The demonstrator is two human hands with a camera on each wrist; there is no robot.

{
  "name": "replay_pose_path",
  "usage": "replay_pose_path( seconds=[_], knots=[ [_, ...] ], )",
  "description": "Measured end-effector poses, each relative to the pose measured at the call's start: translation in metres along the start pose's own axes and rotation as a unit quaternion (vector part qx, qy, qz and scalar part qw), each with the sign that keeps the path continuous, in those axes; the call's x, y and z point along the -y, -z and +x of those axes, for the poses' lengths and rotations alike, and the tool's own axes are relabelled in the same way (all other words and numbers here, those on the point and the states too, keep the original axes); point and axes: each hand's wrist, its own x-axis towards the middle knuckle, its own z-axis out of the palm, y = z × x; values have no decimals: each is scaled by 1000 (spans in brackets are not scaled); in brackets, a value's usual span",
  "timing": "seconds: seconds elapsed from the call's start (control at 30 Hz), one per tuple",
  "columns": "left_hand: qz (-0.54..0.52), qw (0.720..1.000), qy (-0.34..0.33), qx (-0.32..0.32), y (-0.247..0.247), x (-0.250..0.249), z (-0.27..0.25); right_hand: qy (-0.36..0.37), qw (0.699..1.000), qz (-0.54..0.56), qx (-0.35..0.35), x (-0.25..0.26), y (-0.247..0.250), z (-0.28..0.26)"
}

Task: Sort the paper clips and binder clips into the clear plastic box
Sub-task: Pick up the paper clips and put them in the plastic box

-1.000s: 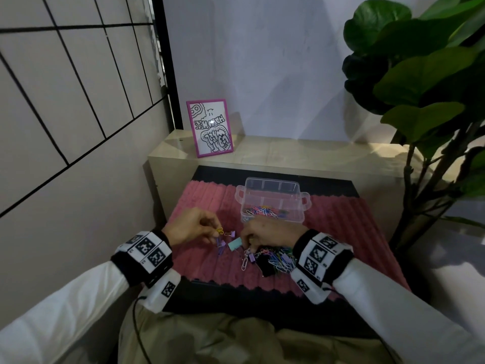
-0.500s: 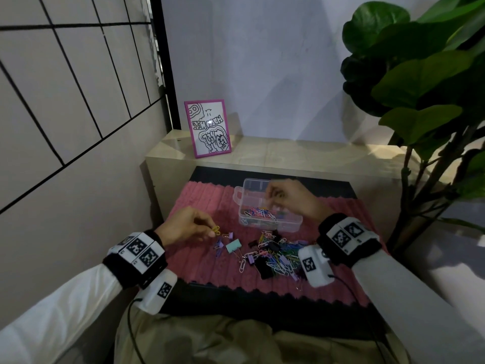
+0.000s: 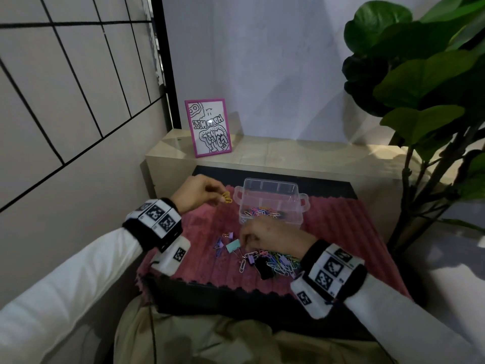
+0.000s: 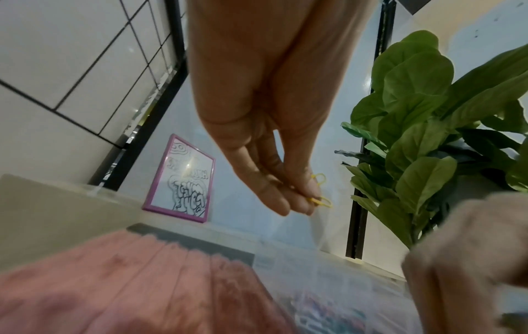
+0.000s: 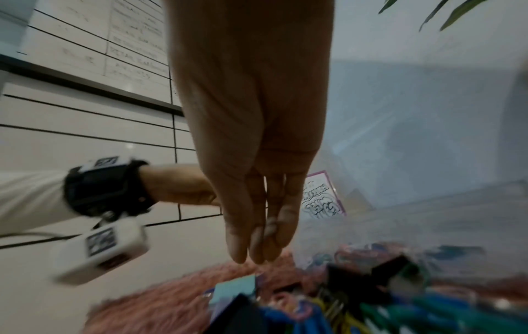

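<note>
My left hand (image 3: pixel 199 193) is raised beside the left end of the clear plastic box (image 3: pixel 288 203) and pinches yellow paper clips (image 3: pixel 227 198) between thumb and fingers; the left wrist view shows the yellow paper clips (image 4: pixel 320 200) at my fingertips (image 4: pixel 297 203). The box holds several coloured paper clips (image 3: pixel 259 212). My right hand (image 3: pixel 267 235) hangs low over the loose pile of clips (image 3: pixel 275 262) in front of the box. Its fingers (image 5: pixel 257 248) point straight down, close together, with nothing seen in them. A teal binder clip (image 3: pixel 232 245) lies just left of that hand.
Everything lies on a pink ribbed mat (image 3: pixel 204 266) on a black surface. Purple binder clips (image 3: pixel 219 244) sit left of the teal one and a black binder clip (image 3: pixel 263 269) lies in the pile. A pink-framed picture (image 3: pixel 208 127) stands on the beige ledge behind. A leafy plant (image 3: pixel 420 101) fills the right.
My right hand came back from over the box down to the pile. My left hand rose from the mat toward the box's left end, still pinching the yellow clips.
</note>
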Motion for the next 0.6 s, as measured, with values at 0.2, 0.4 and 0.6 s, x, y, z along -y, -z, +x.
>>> replay_pose_path(
  seconds=[0.2,0.4,0.6],
  knots=[
    [96,993,-45,42,-28,-28,42,-52,990,-129,-4,9,-30,5],
    [190,978,-57,62,-50,-30,64,-72,995,-65,-29,9,-36,4],
    [205,964,-74,150,-55,-27,58,-97,990,84,-52,1,-33,4]
  ],
)
